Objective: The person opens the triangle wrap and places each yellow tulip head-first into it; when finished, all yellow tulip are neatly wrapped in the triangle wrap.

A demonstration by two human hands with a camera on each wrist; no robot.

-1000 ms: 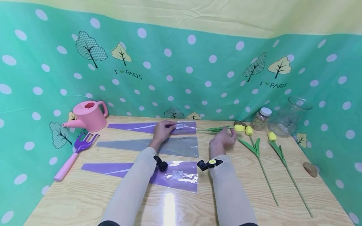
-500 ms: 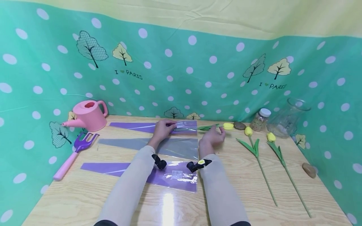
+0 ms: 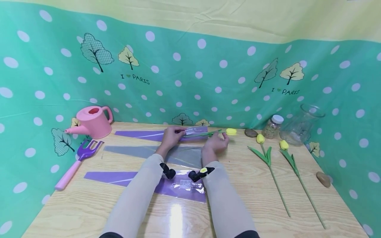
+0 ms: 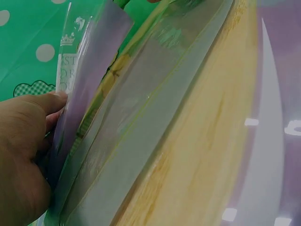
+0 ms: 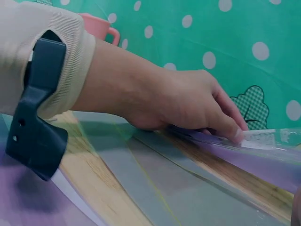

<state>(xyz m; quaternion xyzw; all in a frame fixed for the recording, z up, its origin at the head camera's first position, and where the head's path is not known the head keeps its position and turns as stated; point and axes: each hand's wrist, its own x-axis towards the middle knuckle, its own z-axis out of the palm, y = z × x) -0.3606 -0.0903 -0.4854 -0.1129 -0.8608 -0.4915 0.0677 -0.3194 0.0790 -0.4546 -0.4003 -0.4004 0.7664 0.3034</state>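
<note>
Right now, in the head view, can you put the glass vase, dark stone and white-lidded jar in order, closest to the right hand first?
1. Dark stone: right of the right hand
2. White-lidded jar: next along, farther right
3. Glass vase: rightmost of the three

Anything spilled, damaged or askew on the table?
Nothing stands out. Pink watering can, lidded jar and glass vase stand upright; the yellow tulip in the right grip and both loose tulips look intact; the purple flower sleeve in the left grip shows no tear. No spill visible.
</note>
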